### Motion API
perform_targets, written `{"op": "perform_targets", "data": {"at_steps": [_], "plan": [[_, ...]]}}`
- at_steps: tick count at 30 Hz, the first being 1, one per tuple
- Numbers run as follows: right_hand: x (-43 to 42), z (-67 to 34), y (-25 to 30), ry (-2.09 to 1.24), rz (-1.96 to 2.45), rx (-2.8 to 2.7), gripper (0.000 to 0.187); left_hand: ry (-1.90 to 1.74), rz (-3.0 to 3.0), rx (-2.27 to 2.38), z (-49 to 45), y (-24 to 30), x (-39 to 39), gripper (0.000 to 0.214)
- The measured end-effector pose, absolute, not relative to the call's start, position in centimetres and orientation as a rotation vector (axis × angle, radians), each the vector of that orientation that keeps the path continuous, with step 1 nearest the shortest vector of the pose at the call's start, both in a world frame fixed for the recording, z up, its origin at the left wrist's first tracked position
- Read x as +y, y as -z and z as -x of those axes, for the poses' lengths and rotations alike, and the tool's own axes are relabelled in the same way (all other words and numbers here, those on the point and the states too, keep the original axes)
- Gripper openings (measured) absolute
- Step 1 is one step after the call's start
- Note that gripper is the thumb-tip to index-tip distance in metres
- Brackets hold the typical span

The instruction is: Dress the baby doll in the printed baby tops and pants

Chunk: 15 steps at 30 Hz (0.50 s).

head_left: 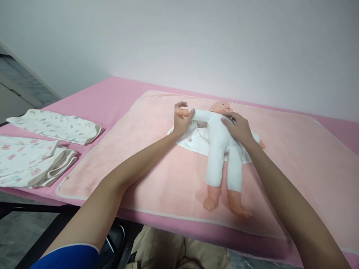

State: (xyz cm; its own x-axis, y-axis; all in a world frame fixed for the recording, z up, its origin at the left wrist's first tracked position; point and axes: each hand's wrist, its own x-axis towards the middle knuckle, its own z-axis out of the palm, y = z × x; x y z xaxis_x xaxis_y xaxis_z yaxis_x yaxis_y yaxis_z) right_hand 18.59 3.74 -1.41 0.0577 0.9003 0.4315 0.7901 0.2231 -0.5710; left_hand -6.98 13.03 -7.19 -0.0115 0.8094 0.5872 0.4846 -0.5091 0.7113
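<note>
A pale wall [196, 45] rises behind a pink-covered table [95, 100] over a grey floor [17, 231]

Smooth plastic, matt cloth doll [220, 136]

left arm: short royal-blue fabric sleeve [67, 257] with a thin, pale, curved edge at its hem | slim, bare left forearm [148, 157] and right forearm [276, 181] | bare, slender-fingered left hand [180, 125] and right hand [240, 130] | legs: beige cloth trousers [157, 248], creased, dark line near the middle

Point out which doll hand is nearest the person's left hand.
The doll hand cupped by the left hand; the other doll hand shows out beyond the person's right wrist.
</note>
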Motion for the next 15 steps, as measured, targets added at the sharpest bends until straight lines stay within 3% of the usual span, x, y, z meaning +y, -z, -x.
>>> {"op": "perform_targets", "data": {"at_steps": [2,4,7,11,15], "plan": [[2.8,-19.6,2.0,-0.095,1.548,-1.735,0.040,-1.558,-2.067,1.534,7.2,5.6,12.3,0.047],[2.2,-20.2,2.5,-0.027,1.533,-1.753,0.042,-1.437,-2.297,1.566,7.0,3.8,11.1,0.037],[1.9,-20.7,2.5,0.002,1.561,-1.829,0.050,-1.139,-2.649,1.237,4.9,1.4,8.9,0.029],[2.5,-22.5,2.2,-0.016,1.591,-1.971,0.058,-0.660,-2.857,0.822,-0.5,-0.2,7.5,0.049],[3.0,-24.9,3.4,-0.049,1.717,-2.019,0.069,-0.342,-2.958,0.861,-7.3,0.5,9.1,0.067]]}}
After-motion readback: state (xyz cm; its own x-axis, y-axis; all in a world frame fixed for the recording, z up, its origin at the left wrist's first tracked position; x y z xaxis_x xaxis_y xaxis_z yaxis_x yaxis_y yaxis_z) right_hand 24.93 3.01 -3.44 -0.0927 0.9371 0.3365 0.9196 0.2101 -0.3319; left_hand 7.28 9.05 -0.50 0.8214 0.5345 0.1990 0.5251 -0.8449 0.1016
